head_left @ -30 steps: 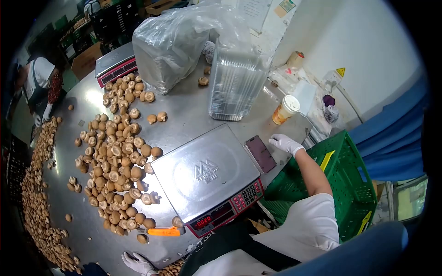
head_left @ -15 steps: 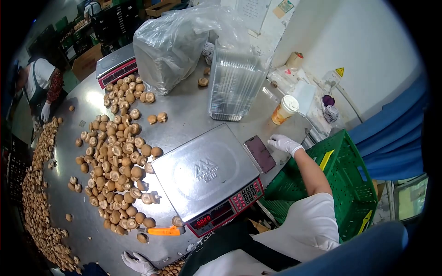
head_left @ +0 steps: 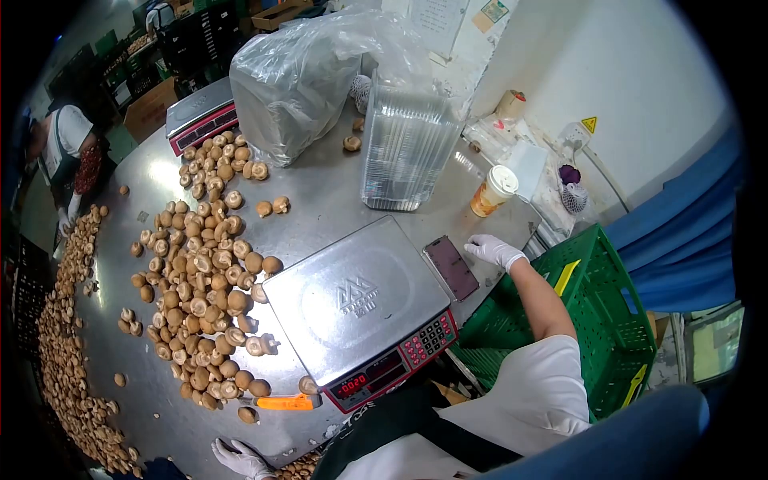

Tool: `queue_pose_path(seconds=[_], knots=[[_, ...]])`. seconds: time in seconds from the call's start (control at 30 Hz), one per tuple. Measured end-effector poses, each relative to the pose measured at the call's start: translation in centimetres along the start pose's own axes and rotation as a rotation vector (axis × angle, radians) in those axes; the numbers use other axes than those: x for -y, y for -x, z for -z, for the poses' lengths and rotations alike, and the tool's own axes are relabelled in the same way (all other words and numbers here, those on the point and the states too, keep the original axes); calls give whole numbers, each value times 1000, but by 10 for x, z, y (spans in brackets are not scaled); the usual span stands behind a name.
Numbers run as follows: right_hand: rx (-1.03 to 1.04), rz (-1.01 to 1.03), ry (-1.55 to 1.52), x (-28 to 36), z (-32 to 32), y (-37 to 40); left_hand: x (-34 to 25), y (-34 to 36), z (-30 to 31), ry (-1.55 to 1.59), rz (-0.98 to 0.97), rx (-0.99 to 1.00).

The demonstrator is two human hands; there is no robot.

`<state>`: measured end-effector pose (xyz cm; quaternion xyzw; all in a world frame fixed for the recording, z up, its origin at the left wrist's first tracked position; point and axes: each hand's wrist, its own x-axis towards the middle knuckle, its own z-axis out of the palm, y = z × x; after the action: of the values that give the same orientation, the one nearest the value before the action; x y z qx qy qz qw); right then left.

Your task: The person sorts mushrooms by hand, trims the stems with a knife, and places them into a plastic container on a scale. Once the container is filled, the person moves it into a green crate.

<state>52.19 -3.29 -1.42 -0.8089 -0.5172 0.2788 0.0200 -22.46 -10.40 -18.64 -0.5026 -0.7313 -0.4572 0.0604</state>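
Note:
My left hand [head_left: 240, 459], in a white glove, rests at the table's near edge with its fingers apart and nothing in it. Also gloved, my right hand [head_left: 494, 250] lies on the metal table beside a dark phone [head_left: 452, 268], fingers stretched out and holding nothing. Between my hands stands a red digital scale [head_left: 360, 300] with a bare steel plate; its display is lit. An orange utility knife [head_left: 286, 402] lies against the scale's left corner. Left of the scale spreads a heap of brown mushrooms [head_left: 200, 288].
Behind the scale stand stacked clear plastic trays [head_left: 408, 148] and a large plastic bag [head_left: 296, 88]. A paper cup [head_left: 494, 192] is near the wall. A green crate [head_left: 616, 320] sits at right. Another scale [head_left: 200, 116] and a co-worker [head_left: 72, 148] are far left, near more mushrooms [head_left: 68, 352].
The co-worker's gloved hands have shifted slightly down and closer together by the far mushrooms. My own hands and the things near them stay in place.

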Motion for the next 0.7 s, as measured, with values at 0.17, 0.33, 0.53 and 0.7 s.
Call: queue_pose_path(seconds=[0.17, 0.33, 0.53, 0.7], knots=[[1, 1, 6, 0, 0, 0, 1, -1, 0, -27, -23, -5], [10, -6, -5, -1, 0, 0, 4, 1, -2, -19, -20, -27], [19, 4, 22, -3, -2, -1, 5, 1, -1, -8, 8, -10], [17, 8, 21, -1, -1, 1, 8, 2, -1, 6, 11, -16]])
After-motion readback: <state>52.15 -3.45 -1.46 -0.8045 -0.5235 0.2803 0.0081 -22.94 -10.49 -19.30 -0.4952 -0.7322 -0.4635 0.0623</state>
